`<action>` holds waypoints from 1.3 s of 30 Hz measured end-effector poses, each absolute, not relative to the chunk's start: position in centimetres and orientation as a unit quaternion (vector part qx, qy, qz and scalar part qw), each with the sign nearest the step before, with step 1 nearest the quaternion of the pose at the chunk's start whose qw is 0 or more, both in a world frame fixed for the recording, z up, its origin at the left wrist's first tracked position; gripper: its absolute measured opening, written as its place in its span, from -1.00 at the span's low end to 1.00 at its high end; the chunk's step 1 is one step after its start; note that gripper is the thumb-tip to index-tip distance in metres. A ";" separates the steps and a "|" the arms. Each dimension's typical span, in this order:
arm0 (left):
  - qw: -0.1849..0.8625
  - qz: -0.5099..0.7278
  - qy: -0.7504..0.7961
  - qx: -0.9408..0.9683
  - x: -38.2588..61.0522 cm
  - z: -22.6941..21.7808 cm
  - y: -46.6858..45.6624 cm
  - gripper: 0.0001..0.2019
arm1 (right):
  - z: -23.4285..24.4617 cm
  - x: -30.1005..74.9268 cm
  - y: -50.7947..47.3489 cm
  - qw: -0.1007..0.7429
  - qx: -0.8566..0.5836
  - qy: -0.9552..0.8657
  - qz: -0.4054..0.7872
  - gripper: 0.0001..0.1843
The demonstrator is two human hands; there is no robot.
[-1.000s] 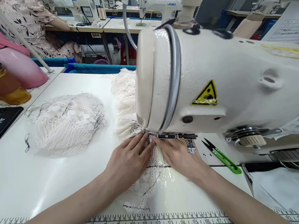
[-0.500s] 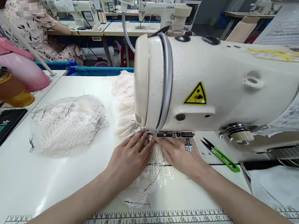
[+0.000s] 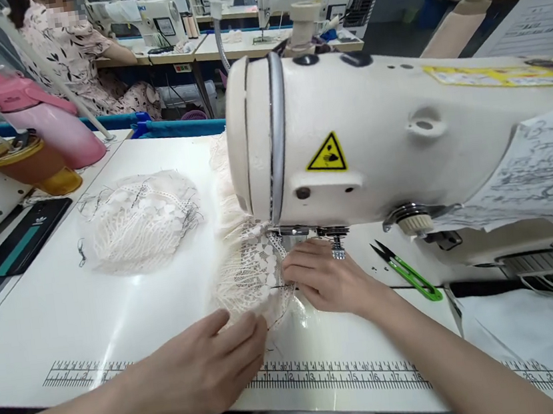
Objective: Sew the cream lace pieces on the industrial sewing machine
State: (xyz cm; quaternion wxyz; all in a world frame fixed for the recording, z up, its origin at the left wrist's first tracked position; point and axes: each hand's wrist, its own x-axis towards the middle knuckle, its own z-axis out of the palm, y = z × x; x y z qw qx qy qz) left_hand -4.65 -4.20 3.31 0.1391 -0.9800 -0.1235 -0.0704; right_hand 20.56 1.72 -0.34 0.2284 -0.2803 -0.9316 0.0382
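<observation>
Cream ruffled lace (image 3: 259,273) lies under the needle end of a white sewing machine (image 3: 373,134), its fringe spread to the left. My right hand (image 3: 322,275) is beside the presser foot, with bent fingers closed on the lace's right edge. Lower down and to the left, my left hand (image 3: 219,358) hovers at the lace's lower end. Its fingers are loosely curved and the thumb stands apart; I see nothing gripped in it. The machine head hides the back part of the lace.
Another lace piece (image 3: 142,223) with loose dark threads lies left. Green thread snips (image 3: 410,274) rest right of my right hand. A phone (image 3: 25,238), a brown cup (image 3: 32,163) and a pink bottle (image 3: 53,130) stand far left. Behind, a person (image 3: 71,57) sits at another machine.
My left hand has left the presser foot and moved down and left toward me. More of the lace now shows, fringe spread left. My right hand stays near the foot, fingers more bent.
</observation>
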 end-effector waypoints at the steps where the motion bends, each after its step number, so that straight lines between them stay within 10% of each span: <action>1: 0.140 -0.089 -0.149 -0.975 -5.1 2.9 -4.7 -0.79 | -0.3 20.6 1.7 0.235 -0.280 -0.930 0.047 -0.71; 10: -0.094 -0.099 -0.330 -0.934 -4.1 5.2 -0.8 -0.85 | -0.1 20.9 1.6 0.222 -0.269 -0.937 0.034 -0.86; 19: 0.091 -0.257 -0.220 -0.937 -1.3 0.6 1.3 -0.75 | 0.4 21.2 1.4 0.220 -0.288 -0.932 -0.010 -0.81; 39: 0.062 -0.252 -0.233 -0.937 -1.9 -0.5 1.3 -0.69 | 0.0 20.7 1.8 0.278 -0.266 -0.922 0.029 -0.79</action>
